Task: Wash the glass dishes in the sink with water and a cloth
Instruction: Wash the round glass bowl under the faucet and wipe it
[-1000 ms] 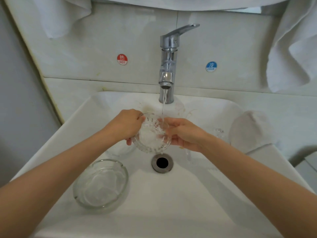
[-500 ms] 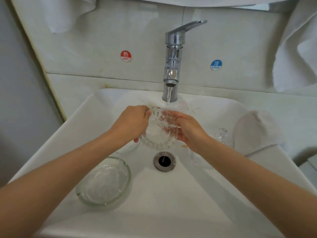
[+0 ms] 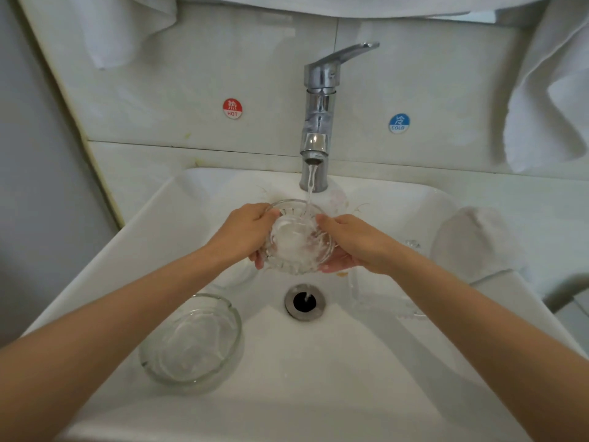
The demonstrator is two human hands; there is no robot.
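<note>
A small ribbed glass dish (image 3: pixel 296 240) sits under the running stream from the chrome tap (image 3: pixel 318 116), above the middle of the white sink (image 3: pixel 350 362). My left hand (image 3: pixel 245 232) grips its left rim and my right hand (image 3: pixel 353 242) holds its right side, fingers curled beneath it. A second round glass dish (image 3: pixel 191 341) lies in the sink at the front left. Another clear glass piece (image 3: pixel 389 291) lies in the basin under my right forearm, partly hidden. A white cloth (image 3: pixel 475 244) rests on the sink's right rim.
The open drain (image 3: pixel 305 302) lies just below the held dish. White towels (image 3: pixel 548 90) hang at the upper right and upper left. Hot (image 3: pixel 232 108) and cold (image 3: pixel 399 123) stickers mark the tiled wall. A grey wall stands on the left.
The dish has been tipped and turned under the stream, and both hands have shifted their hold round its rim. The other dish has not moved.
</note>
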